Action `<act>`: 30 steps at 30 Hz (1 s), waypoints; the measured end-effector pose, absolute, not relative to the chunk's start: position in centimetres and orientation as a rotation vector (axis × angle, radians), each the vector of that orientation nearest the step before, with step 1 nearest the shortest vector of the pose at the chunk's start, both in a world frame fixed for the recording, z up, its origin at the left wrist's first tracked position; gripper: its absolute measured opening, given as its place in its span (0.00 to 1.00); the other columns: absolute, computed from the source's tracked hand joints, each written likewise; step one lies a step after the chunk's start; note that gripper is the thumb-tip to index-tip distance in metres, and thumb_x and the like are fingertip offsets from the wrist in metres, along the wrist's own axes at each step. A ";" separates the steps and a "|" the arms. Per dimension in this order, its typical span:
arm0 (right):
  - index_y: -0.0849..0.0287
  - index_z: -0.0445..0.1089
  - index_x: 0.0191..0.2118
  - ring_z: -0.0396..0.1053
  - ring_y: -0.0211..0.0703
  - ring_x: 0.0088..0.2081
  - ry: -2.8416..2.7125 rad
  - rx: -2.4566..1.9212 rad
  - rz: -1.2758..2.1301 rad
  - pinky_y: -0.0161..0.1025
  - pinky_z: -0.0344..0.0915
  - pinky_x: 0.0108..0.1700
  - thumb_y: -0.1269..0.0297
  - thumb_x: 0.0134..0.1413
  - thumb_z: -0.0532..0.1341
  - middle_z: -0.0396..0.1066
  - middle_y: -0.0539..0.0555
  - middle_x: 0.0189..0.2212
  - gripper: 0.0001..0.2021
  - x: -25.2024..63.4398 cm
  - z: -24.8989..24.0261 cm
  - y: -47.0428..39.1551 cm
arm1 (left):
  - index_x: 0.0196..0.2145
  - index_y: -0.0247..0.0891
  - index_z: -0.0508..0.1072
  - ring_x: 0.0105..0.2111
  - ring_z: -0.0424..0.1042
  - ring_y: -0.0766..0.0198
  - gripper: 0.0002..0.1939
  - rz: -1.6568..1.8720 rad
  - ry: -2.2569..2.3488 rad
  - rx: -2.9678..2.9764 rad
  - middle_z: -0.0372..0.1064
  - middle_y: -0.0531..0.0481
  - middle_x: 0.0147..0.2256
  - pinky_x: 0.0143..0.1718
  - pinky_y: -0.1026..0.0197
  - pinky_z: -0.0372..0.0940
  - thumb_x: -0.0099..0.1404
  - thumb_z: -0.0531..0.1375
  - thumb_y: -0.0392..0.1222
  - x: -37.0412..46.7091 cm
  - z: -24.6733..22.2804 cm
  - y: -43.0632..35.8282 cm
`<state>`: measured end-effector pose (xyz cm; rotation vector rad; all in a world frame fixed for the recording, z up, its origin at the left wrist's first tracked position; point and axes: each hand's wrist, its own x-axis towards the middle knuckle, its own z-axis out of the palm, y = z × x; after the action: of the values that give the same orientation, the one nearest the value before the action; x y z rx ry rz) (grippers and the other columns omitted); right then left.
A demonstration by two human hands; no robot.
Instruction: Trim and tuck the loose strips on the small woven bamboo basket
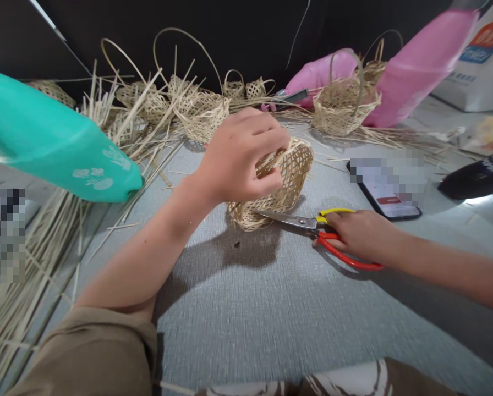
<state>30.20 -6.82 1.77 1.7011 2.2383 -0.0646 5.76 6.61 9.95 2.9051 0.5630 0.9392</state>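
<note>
A small woven basket (294,173) lies tilted on its side at the middle of the grey table (230,319). My left hand (246,157) grips it from above, fingers curled over its rim and part of the weave hidden beneath them. From the right, my right hand (360,236) holds scissors (298,221) with one yellow and one red handle. The metal blades point left and reach the lower edge of the basket, where short strip ends stick out. A small dark speck lies on the table below the basket.
Woven baskets (341,107) and loose strips (44,247) lie along the back and left. A green bottle (65,143) leans in from the left, a pink bottle (423,66) at the back right. A phone (387,192) lies beyond my right hand, near a dark bottle (473,176).
</note>
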 end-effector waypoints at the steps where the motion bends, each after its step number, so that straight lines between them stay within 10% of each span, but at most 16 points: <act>1: 0.63 0.73 0.41 0.75 0.51 0.27 2.240 1.714 -0.075 0.40 0.55 0.27 0.49 0.65 0.56 0.76 0.61 0.27 0.20 30.3 1.8 -6.9 | 0.35 0.46 0.76 0.47 0.72 0.46 0.10 0.931 0.575 2.910 0.75 0.47 0.40 0.52 0.40 0.64 0.52 0.61 0.39 5.8 9.9 6.6; 13: 0.55 0.59 0.31 0.70 0.51 0.33 2.557 2.205 -0.264 0.43 0.61 0.34 0.60 0.51 0.57 0.71 0.59 0.30 0.07 33.4 1.0 -7.3 | 0.57 0.37 0.70 0.50 0.69 0.45 0.26 0.824 0.674 3.018 0.71 0.39 0.49 0.52 0.44 0.62 0.63 0.56 0.47 4.6 10.6 6.7; 30: 0.53 0.48 0.37 0.68 0.54 0.36 2.245 2.679 -0.358 0.47 0.61 0.36 0.47 0.53 0.59 0.66 0.61 0.34 0.20 33.5 1.4 -7.1 | 0.44 0.40 0.81 0.45 0.77 0.55 0.16 0.678 0.830 2.142 0.80 0.48 0.44 0.50 0.52 0.71 0.58 0.61 0.37 1.0 7.4 13.6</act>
<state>33.47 -7.06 1.38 2.6793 2.2454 -0.3584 0.96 13.64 7.39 2.1416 0.8305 0.6778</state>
